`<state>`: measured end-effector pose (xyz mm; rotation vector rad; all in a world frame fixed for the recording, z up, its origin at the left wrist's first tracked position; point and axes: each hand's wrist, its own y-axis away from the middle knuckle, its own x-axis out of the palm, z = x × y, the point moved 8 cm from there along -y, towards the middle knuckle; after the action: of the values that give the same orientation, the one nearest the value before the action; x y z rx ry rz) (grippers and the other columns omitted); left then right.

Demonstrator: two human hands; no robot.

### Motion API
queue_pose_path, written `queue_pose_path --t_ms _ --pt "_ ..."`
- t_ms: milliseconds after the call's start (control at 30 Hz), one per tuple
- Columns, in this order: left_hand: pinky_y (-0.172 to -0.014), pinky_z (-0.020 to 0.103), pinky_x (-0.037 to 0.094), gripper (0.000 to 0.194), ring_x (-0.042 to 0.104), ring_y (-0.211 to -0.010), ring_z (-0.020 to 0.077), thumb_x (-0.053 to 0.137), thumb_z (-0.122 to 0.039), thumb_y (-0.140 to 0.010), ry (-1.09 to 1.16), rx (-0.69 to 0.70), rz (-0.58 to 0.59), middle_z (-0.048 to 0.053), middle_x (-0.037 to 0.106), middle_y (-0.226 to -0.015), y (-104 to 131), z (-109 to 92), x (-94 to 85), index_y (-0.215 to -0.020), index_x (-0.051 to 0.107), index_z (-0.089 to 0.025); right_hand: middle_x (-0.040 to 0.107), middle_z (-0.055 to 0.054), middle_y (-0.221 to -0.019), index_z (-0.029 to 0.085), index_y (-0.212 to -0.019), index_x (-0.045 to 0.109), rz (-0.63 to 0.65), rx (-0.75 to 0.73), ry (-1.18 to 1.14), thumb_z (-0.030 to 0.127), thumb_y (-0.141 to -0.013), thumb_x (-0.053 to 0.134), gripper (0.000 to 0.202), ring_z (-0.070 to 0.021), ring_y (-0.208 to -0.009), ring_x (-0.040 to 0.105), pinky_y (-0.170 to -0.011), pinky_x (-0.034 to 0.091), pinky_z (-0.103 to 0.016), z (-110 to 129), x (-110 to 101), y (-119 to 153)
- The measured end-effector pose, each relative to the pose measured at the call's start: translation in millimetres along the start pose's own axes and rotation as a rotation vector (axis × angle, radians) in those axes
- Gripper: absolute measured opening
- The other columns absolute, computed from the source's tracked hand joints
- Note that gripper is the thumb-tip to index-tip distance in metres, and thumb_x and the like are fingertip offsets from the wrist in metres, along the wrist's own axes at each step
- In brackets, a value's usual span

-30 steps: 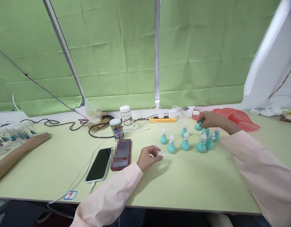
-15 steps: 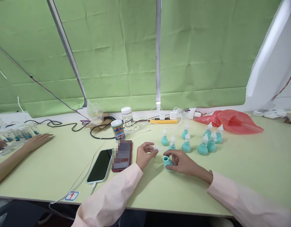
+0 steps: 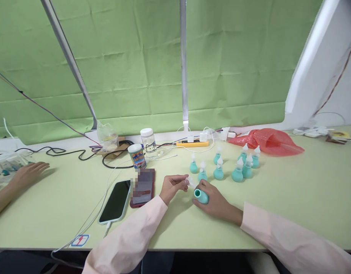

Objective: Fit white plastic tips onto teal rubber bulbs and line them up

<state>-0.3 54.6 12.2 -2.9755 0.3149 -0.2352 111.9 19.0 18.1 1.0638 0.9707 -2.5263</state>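
Observation:
My left hand [image 3: 173,187] pinches a small clear tip [image 3: 190,182] between thumb and fingers. Close beside it, my right hand [image 3: 214,199] is wrapped round a teal bulb [image 3: 201,196], whose round open mouth points left toward the tip. The tip and the bulb look apart. Behind my hands stand several teal bulbs with clear pointed tips on them, among them one bulb [image 3: 218,173] in the middle and another [image 3: 237,174] in the right cluster.
Left of my hands lie a black-screened phone [image 3: 115,201] on a cable and a red-cased phone [image 3: 143,188]. Behind are a labelled jar [image 3: 137,156], a clear jar [image 3: 148,143], a yellow power strip [image 3: 192,144] and a red bag [image 3: 267,141]. Another person's hand [image 3: 29,173] is far left.
My right hand has closed round the teal bulb and tilted its mouth toward my left hand. The view has shifted slightly to the right.

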Motion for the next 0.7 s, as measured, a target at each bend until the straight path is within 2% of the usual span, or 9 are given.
queue_pose_path --t_ms 133,267,500,700 --pt "-0.05 0.028 0.045 0.033 0.05 -0.047 0.0096 0.067 -0.028 -0.05 -0.023 0.063 0.034 0.003 0.058 -0.06 2 -7 5.6 -0.075 0.063 -0.009 0.046 -0.002 -0.069 0.019 -0.064 0.043 -0.038 -0.017 0.001 0.019 -0.064 0.047 0.004 -0.0147 -0.062 0.046 -0.057 0.037 -0.026 0 -5 0" --pt "-0.049 0.026 0.045 0.02 0.051 -0.048 0.0097 0.065 -0.028 -0.053 -0.058 0.117 0.035 0.004 0.058 -0.061 2 -12 5.8 -0.061 0.063 -0.009 0.045 0.002 -0.055 0.02 -0.065 0.041 -0.019 0.03 -0.017 0.018 -0.066 0.043 0.003 -0.0129 -0.05 0.043 -0.049 0.032 -0.024 -5 -2 -1" --pt "-0.049 0.023 0.044 0.023 0.049 -0.046 0.0087 0.061 -0.032 -0.057 -0.152 0.104 0.092 0.002 0.053 -0.055 4 -9 10.2 -0.059 0.058 -0.009 0.042 0.003 -0.05 0.02 -0.06 0.038 -0.025 0.091 -0.003 0.018 -0.064 0.042 0.006 -0.011 -0.044 0.04 -0.045 0.029 -0.022 -13 0 0" --pt "-0.044 0.021 0.042 0.026 0.045 -0.046 0.0068 0.055 -0.034 -0.062 -0.282 0.105 0.254 0.002 0.05 -0.058 10 -4 25.9 -0.063 0.059 -0.008 0.046 0.003 -0.051 0.018 -0.06 0.039 -0.009 0.068 0.068 0.016 -0.063 0.041 0.004 -0.0104 -0.045 0.043 -0.044 0.028 -0.021 -16 4 0"
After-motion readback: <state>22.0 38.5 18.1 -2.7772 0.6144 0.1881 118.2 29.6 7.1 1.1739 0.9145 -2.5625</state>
